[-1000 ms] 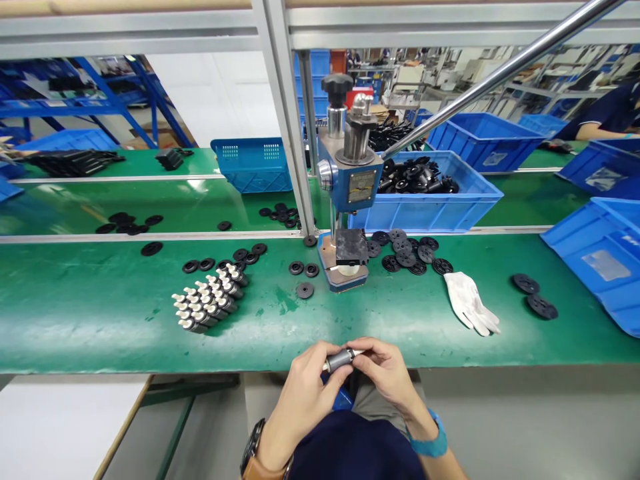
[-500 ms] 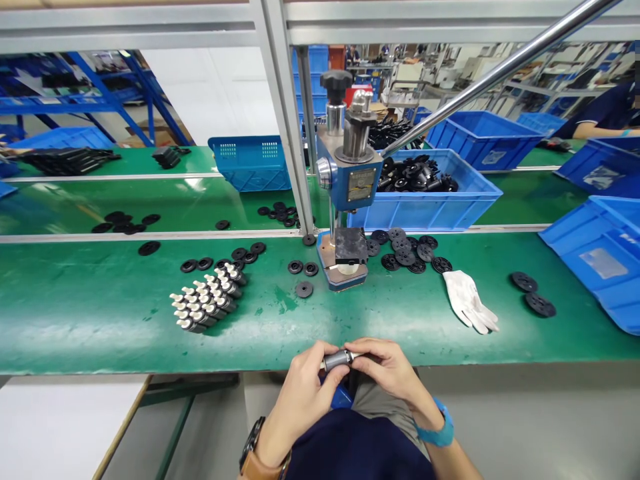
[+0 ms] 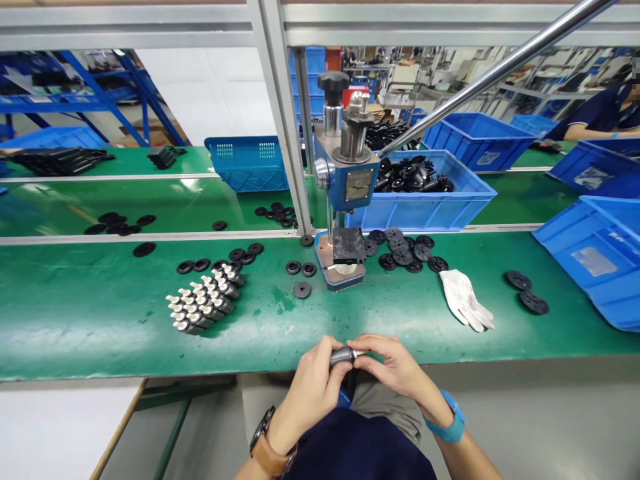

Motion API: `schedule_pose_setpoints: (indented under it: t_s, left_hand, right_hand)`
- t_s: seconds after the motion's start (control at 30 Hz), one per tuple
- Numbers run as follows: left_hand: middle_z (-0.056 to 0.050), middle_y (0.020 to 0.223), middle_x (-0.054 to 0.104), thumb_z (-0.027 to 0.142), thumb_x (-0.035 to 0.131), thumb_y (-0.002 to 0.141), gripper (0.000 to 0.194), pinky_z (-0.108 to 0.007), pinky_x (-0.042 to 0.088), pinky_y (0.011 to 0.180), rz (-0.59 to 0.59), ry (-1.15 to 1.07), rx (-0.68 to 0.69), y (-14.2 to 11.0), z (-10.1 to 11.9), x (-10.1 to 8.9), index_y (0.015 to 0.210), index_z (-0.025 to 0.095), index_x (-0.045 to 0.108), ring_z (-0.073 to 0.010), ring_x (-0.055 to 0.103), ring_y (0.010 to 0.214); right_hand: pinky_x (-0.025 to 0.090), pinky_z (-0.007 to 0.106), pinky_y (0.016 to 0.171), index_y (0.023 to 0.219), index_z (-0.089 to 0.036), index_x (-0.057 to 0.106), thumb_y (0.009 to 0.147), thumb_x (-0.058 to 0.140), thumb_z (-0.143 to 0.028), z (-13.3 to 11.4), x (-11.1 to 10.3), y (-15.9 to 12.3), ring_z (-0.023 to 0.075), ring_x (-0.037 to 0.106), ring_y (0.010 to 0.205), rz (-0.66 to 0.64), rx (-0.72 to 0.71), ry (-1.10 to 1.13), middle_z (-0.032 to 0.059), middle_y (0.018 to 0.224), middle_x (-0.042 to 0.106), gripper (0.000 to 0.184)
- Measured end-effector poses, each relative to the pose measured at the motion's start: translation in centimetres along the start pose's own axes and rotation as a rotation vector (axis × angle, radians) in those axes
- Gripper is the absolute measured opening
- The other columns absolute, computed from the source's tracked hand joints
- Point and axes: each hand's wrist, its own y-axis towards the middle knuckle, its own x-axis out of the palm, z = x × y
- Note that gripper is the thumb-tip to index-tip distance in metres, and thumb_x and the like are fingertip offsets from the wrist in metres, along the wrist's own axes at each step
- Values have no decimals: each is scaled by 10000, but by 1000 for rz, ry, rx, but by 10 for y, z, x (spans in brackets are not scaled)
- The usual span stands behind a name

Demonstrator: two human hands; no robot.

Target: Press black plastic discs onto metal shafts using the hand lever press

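Observation:
Between my two hands, just over the front edge of the green bench (image 3: 125, 357), lies a dark grey cylinder with a white tip (image 3: 343, 356). My left hand (image 3: 316, 379) is closed round its grey body. The thumb and fingers of my right hand (image 3: 393, 365) pinch its white end. Similar grey cylinders with white tips (image 3: 203, 300) stand in a tight group on the bench to the left. Straight ahead is a blue hand press (image 3: 353, 180) with a black block above its base. Black discs (image 3: 302, 290) lie around the press.
A white glove (image 3: 465, 300) lies right of the press, near more black discs (image 3: 533, 302). Behind the press stands a blue bin of black parts (image 3: 425, 207). Another blue bin (image 3: 595, 257) sits at the right. The press's long lever (image 3: 490, 73) slants up rightward. A co-worker's arm (image 3: 590, 131) shows far right.
My left hand has shifted slightly right and further over the grey cylinder, covering its left end. More of the white tip shows at my right fingers. The view has moved slightly.

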Motion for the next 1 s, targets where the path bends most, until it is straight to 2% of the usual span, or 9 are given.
schedule_pose_setpoints:
  t_s: [0.17,0.33,0.53,0.63,0.77,0.93,1.0]
  left_hand:
    - [-54,910,701,271,473,1026,32,-351,478,723,-21,-23,-18,1,-2,0,1040,249,490,-253,690,815]
    - [-16,848,659,318,490,1036,95,-319,436,696,-49,-170,-123,-3,-8,-4,1006,240,533,-209,624,750]
    - [8,800,585,435,495,1034,237,-306,421,712,23,-376,-218,-4,-9,1,936,224,539,-182,543,741]
    - [33,755,518,582,533,995,375,-278,382,656,16,-558,-292,0,-8,2,926,213,540,-151,463,684]
    - [86,649,413,736,595,897,535,-238,251,540,-42,-886,-428,1,-3,2,889,209,500,-97,309,565]
    - [90,617,395,748,676,839,577,-217,205,509,-48,-1034,-568,0,6,4,825,204,485,-71,292,545]
    - [98,606,377,741,717,812,587,-211,187,495,-27,-1080,-606,1,8,5,824,198,495,-62,274,530]
  right_hand:
    - [583,317,782,1167,-218,782,1053,577,-374,3,3,-3,203,735,843,-24,-53,-90,87,962,787,281]
    - [576,315,817,1252,-220,746,1042,604,-387,7,8,-3,210,740,901,-46,-70,-100,96,1037,790,303]
    - [559,292,738,1250,-208,748,1071,538,-365,0,7,5,193,711,785,-52,-109,-157,85,927,775,317]
    - [565,291,762,1263,-215,742,1059,567,-352,-1,6,8,197,724,819,-65,-110,-164,87,952,783,302]
    - [575,297,849,1351,-221,690,1002,667,-350,0,2,8,206,752,916,-23,-37,-120,85,1062,804,373]
    - [560,270,803,1051,-200,782,957,709,-301,-3,3,8,193,749,854,-28,66,-26,54,949,814,156]
    - [552,260,769,1002,-191,776,941,712,-284,-4,6,9,183,735,807,-20,105,23,43,896,807,128]
